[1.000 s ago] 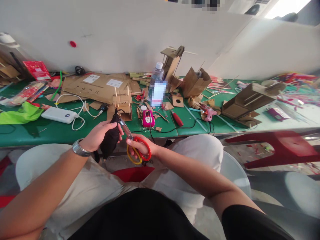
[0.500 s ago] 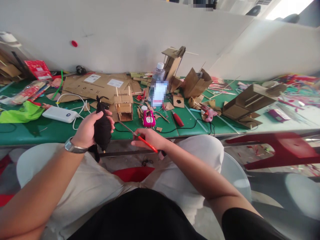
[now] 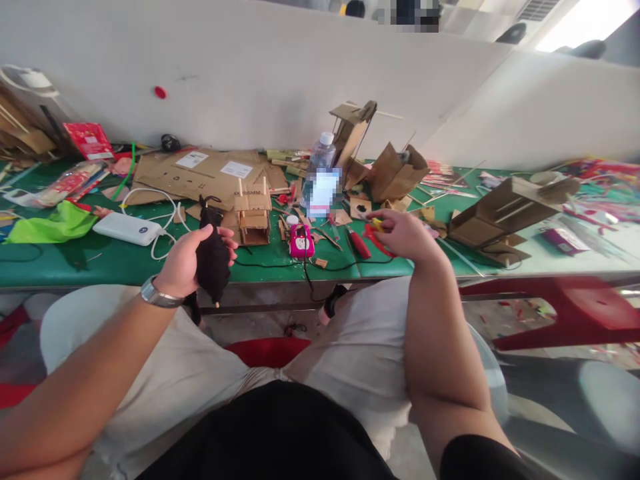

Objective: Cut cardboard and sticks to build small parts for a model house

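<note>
My left hand (image 3: 183,260) is closed around a black cloth bundle (image 3: 213,263), its fingers curled along the far side. A thin stick end pokes out at the bundle's bottom, and black ends stick up at its top. Over the table to the right, my right hand (image 3: 407,237) grips scissors with orange-red and yellow handles (image 3: 375,230); their blades are mostly hidden. Just left of that hand lies a red-handled tool (image 3: 359,245). A small cardboard-and-stick frame (image 3: 253,223) stands beside the bundle, with a pink case (image 3: 301,245) to its right.
On the green table (image 3: 45,267) lie a white power bank (image 3: 127,229) with a cable, flat cardboard (image 3: 165,177) and bright green cloth (image 3: 53,223). A bottle (image 3: 323,150) stands behind a lit phone (image 3: 324,193). Cardboard structures (image 3: 500,217) are at right, near a red stool (image 3: 600,303).
My right hand has moved right and up with the scissors, from beside the bundle to over the table. My left hand still holds the bundle. The view has shifted slightly.
</note>
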Motion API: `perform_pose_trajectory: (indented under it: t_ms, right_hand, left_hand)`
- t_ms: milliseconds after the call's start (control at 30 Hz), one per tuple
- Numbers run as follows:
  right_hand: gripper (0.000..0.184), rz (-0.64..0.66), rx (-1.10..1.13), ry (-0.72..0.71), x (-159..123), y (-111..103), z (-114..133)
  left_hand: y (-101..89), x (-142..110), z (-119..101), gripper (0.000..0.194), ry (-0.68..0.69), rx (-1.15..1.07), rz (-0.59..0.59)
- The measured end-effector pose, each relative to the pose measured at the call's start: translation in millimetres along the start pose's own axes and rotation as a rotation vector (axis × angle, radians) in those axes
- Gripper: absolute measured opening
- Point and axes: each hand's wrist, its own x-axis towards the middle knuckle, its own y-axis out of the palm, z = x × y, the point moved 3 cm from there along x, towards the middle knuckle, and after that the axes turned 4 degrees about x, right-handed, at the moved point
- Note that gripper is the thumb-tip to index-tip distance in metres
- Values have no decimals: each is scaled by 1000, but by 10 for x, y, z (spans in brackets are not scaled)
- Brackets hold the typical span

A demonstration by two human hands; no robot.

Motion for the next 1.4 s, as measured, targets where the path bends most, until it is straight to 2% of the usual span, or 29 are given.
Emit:
perform_pose_trajectory:
  t_ms: [33, 100, 200, 300, 467, 600, 700, 767, 800, 833, 900, 967, 1000, 1067, 1133, 1200, 1267, 1400]
  right_hand:
    - [49, -70, -79, 82, 42, -43, -152]
    - [45, -92, -246, 228, 116, -44, -388]
    - [38, 19, -387, 293, 217, 73, -533]
    - [40, 99, -398, 324, 310, 189, -521]
    - [47, 30, -388, 297, 472, 287, -425]
    - [51, 27, -373, 279, 548, 327, -367]
    - [44, -82, -275, 223, 491, 354, -145]
    - [38, -204, -66, 33, 347, 428, 186]
    - [37, -207, 87, -100, 238, 500, 395]
    - [40, -153, 252, -236, 107, 592, 620]
    - [55, 47, 524, -502, -202, 794, 1068]
    - [76, 258, 615, -730, -509, 964, 1421]
    - [82, 314, 600, -813, -631, 1023, 1535]
    - [68, 319, 578, -828, -762, 1093, 1630]
    - [47, 312, 593, -757, -788, 1137, 1613]
    - [34, 320, 651, -671, -769, 1179, 1558]
    - [28, 319, 712, -595, -742, 1222, 1513]
    - [26, 257, 769, -480, -656, 1224, 1442]
  left_hand:
    - [5, -3, 1, 41, 2, 3, 8]
    - [22, -11, 5, 37, 12, 8, 26]
    - [55, -23, 19, 34, 36, 30, 49]
    - [99, -39, 37, 34, 43, 64, 89]
    - [169, -74, 89, 35, 14, 66, 221]
    - [216, -103, 163, 39, -21, 52, 326]
    - [270, -122, 207, 44, 23, 67, 396]
    - [314, -134, 253, 45, 43, 92, 431]
    - [335, -139, 289, 46, 36, 108, 445]
    - [355, -144, 332, 48, 21, 126, 460]
    - [385, -150, 431, 57, -6, 169, 474]
    - [391, -149, 518, 72, 18, 210, 445]
    - [384, -147, 550, 80, 49, 223, 417]
    - [375, -144, 608, 92, 73, 228, 403]
    - [385, -147, 656, 102, 35, 221, 463]
    - [412, -153, 673, 107, -4, 218, 533]
    - [443, -155, 654, 102, -8, 222, 552]
    - [464, -155, 628, 70, -32, 183, 548]
